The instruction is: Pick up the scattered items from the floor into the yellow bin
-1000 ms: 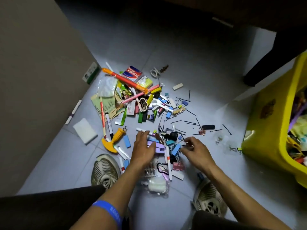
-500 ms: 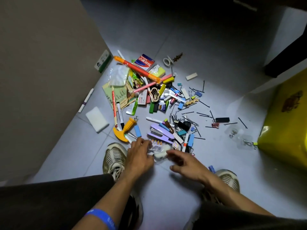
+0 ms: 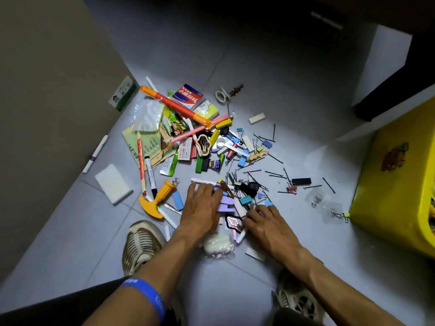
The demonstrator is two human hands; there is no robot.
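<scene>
We see both hands palm-down on the near edge of a pile (image 3: 202, 147) of small items on the floor (image 3: 270, 74). Left hand (image 3: 202, 208) and right hand (image 3: 268, 222) lie with fingers spread, holding nothing. The bin (image 3: 397, 184) stands at right.

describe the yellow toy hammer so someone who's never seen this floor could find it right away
Start at the grey-brown wall on the left, then come down to the white sponge pad on the tiles beside it. Just right of that pad, at the near left edge of the pile, lies the yellow toy hammer. It is the only piece with a curved yellow head and a ribbed orange-yellow handle.
</scene>
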